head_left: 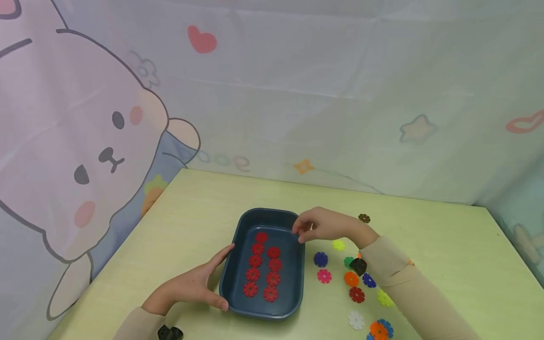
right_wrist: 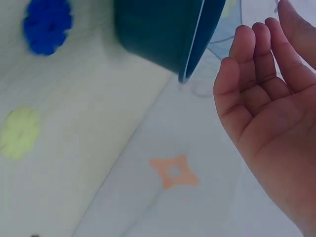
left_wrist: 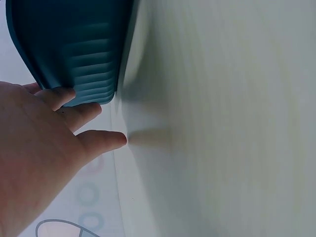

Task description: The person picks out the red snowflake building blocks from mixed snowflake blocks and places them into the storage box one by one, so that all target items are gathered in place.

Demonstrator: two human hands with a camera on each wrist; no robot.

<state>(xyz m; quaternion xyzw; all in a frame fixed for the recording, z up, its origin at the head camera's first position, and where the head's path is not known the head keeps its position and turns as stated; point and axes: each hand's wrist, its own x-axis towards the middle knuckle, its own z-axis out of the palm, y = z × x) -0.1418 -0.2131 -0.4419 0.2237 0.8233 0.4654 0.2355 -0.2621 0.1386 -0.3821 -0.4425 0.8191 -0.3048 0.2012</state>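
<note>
A dark blue tray (head_left: 285,309) stands on the table with several red snowflake discs (head_left: 255,260) lying inside it in two columns. My left hand (head_left: 191,283) is spread beside the tray's left side, its fingers (left_wrist: 81,114) fairly straight and at the outer wall. The thumb sits near the tray's lower left corner. Over the tray's upper right rim hovers my right hand (head_left: 320,224), its fingers (right_wrist: 242,47) loosely bent. I see no disc in it in the right wrist view (right_wrist: 271,113).
Right of the tray lie loose discs: a blue disc (head_left: 320,259), a pink disc (head_left: 324,276), a white disc (head_left: 356,320), a dark red disc (head_left: 357,294) and several others. A brown disc (head_left: 364,218) lies farther back. A printed cloth (head_left: 297,104) hangs behind the table (head_left: 459,264).
</note>
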